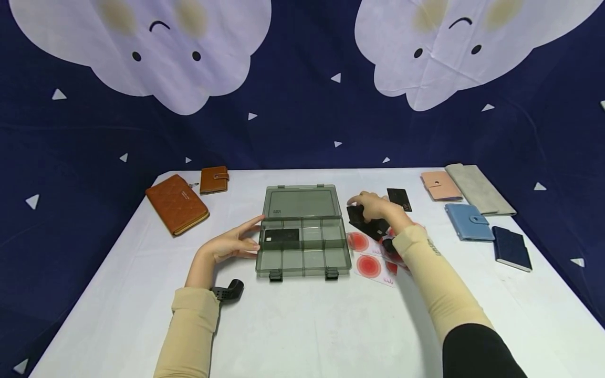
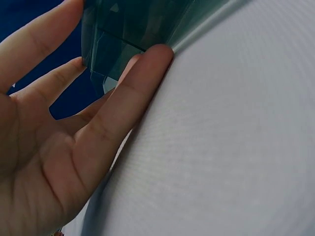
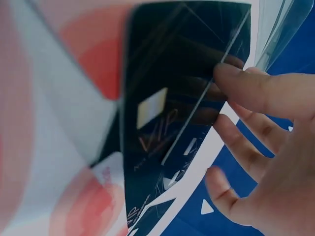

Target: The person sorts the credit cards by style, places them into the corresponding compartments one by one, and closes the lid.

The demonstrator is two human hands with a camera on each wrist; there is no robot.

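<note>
Note, under everything, the white cloth-covered table (image 1: 312,331). Next, see the smoky-green rectangular plastic compartment box (image 1: 302,273), lying with lid (image 1: 302,203) folded back, presumably to leave cells reachable. Find a brown quilted leather zip wallet (image 1: 176,205) well left of the box, perhaps for working room. See the left hand (image 1: 228,244) against the box's left side, with digits apart, gripping nothing, likely to steady it. See the right hand (image 1: 371,205) just right of the box, with digits narrowed at the edge of a glossy black plastic card (image 3: 172,88); cannot tell whether pinched or merely touched. Find white cards with red circles (image 1: 368,266) partly beneath, near the box, perhaps for a short reach. Spot another black card (image 1: 290,239) inside the box's left part.
</note>
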